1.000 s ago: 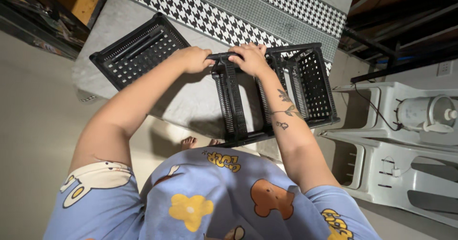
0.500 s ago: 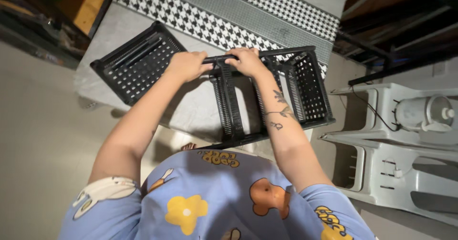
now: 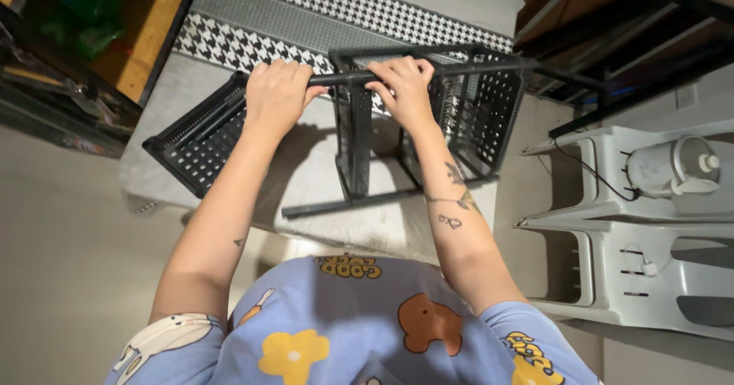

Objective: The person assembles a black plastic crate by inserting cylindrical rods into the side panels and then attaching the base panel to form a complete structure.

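Note:
A black plastic rack frame (image 3: 359, 148) stands on a grey mat (image 3: 306, 171), its top bar running across the view. My left hand (image 3: 277, 94) grips the left end of that top bar. My right hand (image 3: 404, 87) grips the bar just to the right of the frame's upright. A black perforated tray (image 3: 200, 139) hangs tilted at the frame's left side under my left hand. A second perforated black tray (image 3: 480, 110) sits on the frame's right side. My forearms reach forward over the mat.
A black-and-white houndstooth rug (image 3: 321, 18) lies beyond the mat. A white plastic shelf unit (image 3: 612, 240) with a white kettle (image 3: 673, 167) stands at the right. A dark metal shelf (image 3: 612, 56) is at the upper right, a wooden surface (image 3: 145, 33) at the upper left.
The view has drawn closer to the rack. Both hands have stayed on the top bar, and the rack now stands more upright, with the left tray hanging lower.

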